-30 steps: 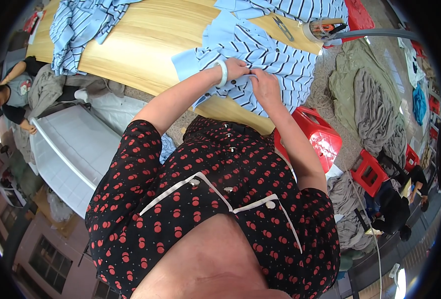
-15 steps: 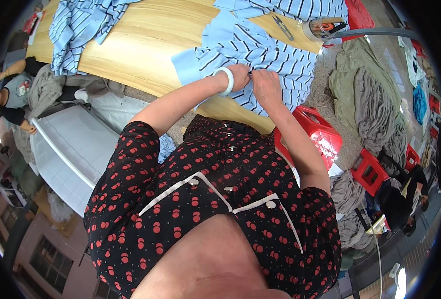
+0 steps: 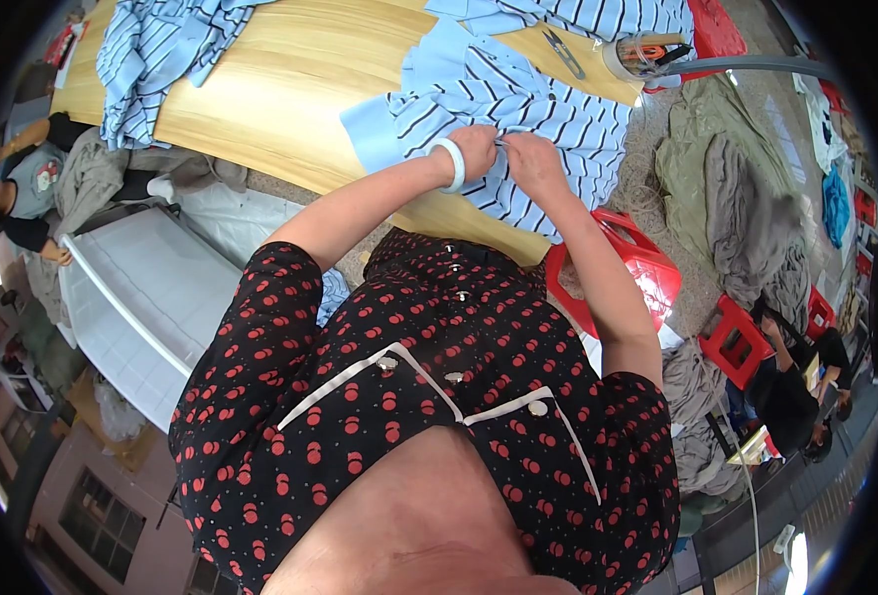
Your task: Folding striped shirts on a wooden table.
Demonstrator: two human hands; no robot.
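Observation:
A light-blue knit garment (image 3: 578, 119) with dark and white stripes lies spread over the near right part of the wooden table. My left hand (image 3: 476, 151), with a pale bangle at its wrist, is closed on the garment's middle. Just to its right, my right hand (image 3: 536, 164) pinches at the same spot, fingertips almost meeting the left's. Something small and light shows between the fingertips, too small to name. A plain light-blue band (image 3: 368, 134) of the garment lies left of my hands.
Thread snips (image 3: 564, 55) lie beyond the garment, beside a clear cup of tools (image 3: 637, 58). More striped garments (image 3: 161, 69) lie at far left and far right. A red stool (image 3: 637, 268) stands by the table's right edge. Other people sit at both sides.
My right hand has shifted slightly up and right, away from the left one, its fingers still pinched. The left hand has barely moved.

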